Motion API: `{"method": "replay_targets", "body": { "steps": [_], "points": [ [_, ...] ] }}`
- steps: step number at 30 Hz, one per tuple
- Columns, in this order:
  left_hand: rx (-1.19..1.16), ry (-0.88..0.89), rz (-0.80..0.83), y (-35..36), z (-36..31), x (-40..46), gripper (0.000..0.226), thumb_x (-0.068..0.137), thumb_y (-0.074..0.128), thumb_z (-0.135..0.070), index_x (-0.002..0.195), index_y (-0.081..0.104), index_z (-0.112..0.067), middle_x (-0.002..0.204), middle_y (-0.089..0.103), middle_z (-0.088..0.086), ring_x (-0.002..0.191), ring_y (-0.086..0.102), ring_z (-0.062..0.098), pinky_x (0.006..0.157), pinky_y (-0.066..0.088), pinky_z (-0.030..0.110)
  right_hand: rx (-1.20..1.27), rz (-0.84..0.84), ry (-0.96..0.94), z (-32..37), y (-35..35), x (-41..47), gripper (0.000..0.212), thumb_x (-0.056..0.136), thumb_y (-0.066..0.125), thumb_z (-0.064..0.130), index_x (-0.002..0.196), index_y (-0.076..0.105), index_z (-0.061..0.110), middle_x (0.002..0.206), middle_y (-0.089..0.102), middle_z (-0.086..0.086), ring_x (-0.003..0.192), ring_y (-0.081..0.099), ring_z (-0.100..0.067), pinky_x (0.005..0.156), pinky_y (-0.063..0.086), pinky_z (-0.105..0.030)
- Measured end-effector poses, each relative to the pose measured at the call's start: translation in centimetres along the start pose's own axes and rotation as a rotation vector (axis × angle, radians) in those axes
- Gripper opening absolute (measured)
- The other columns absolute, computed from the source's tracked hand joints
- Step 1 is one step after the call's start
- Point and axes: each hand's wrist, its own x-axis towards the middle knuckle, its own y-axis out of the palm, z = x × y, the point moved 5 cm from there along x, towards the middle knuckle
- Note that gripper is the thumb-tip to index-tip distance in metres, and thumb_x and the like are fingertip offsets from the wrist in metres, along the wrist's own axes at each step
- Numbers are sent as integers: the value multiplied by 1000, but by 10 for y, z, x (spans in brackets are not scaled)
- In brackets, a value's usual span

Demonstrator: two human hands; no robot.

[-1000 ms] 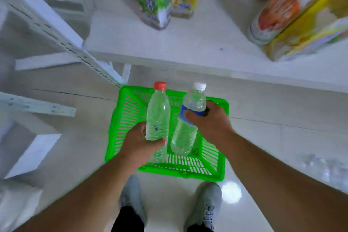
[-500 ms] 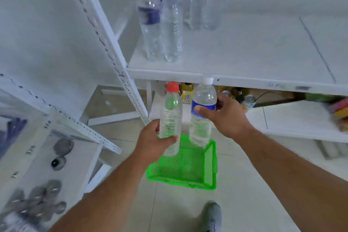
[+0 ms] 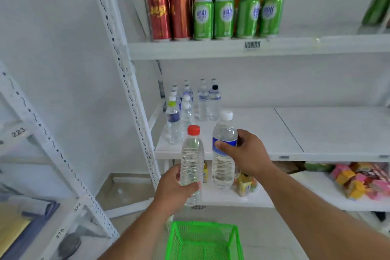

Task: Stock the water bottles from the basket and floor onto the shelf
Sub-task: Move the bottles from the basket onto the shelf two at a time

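My left hand [image 3: 175, 190] grips the lower part of a clear red-capped water bottle [image 3: 192, 154], held upright. My right hand [image 3: 247, 154] grips a white-capped water bottle with a blue label [image 3: 223, 139] around its middle. Both bottles hover just in front of the white middle shelf [image 3: 263, 133]. Several water bottles [image 3: 190, 107] stand at the shelf's left rear. The green basket [image 3: 203, 240] sits on the floor below my arms; its visible part holds nothing.
Red and green cans [image 3: 213, 17] and glass bottles fill the upper shelf. Snack packs [image 3: 358, 181] lie on the lower shelf at right. A perforated white upright [image 3: 124, 82] stands left of the shelf, and another rack [image 3: 42, 154] is at far left.
Both hands lifted the two bottles out of the basket and up to the middle shelf's front edge. My view tilted from the floor up to the shelves.
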Motion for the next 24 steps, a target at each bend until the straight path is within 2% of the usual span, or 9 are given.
{"method": "replay_targets", "body": {
  "steps": [5,7,10,13,15,19,24],
  "points": [
    [-25,33,-12,24,-32,4,40,69,85,-16,101,67,-32,91,74,-23,82,68,-7,60,47,5,-13,-18,-31,6,-30,5,37,74,72,58,105,67,37,90,72,20,78,66,3,66,49,-19],
    [-27,40,-25,36,-41,9,42,70,85,-15,104,66,-31,91,74,-22,83,67,-7,61,47,4,-26,-16,-42,4,-42,11,35,75,71,59,102,66,37,87,71,20,76,65,3,64,46,-18],
    [-32,33,-51,54,-52,20,47,71,85,-15,109,64,-31,97,74,-19,89,67,-5,68,49,7,-19,-3,-47,-1,-58,25,35,74,71,59,101,67,36,86,71,21,75,64,4,62,44,-17],
    [-25,24,-84,70,-61,32,54,71,84,-15,115,58,-33,102,73,-15,94,66,-2,78,51,19,-14,4,-49,-8,-71,42,34,73,71,59,98,67,37,83,70,20,72,63,6,60,42,-15],
    [-15,21,-103,80,-64,40,54,71,84,-17,115,56,-34,102,72,-15,91,65,-6,77,50,19,-17,14,-50,-13,-77,53,33,73,71,59,96,68,36,80,70,20,70,63,6,58,41,-16],
    [-24,11,-130,97,-68,56,49,71,84,-17,110,59,-32,94,71,-25,84,64,-11,66,47,8,-30,27,-54,-23,-82,78,34,72,72,58,96,68,34,80,70,19,71,64,1,59,44,-19],
    [-36,-30,-156,102,-61,87,51,68,84,-22,111,60,-33,99,72,-16,86,66,-6,77,53,23,-39,44,-44,-35,-77,117,34,71,72,58,95,67,34,81,69,17,72,65,-2,59,44,-20]
  ]
}}
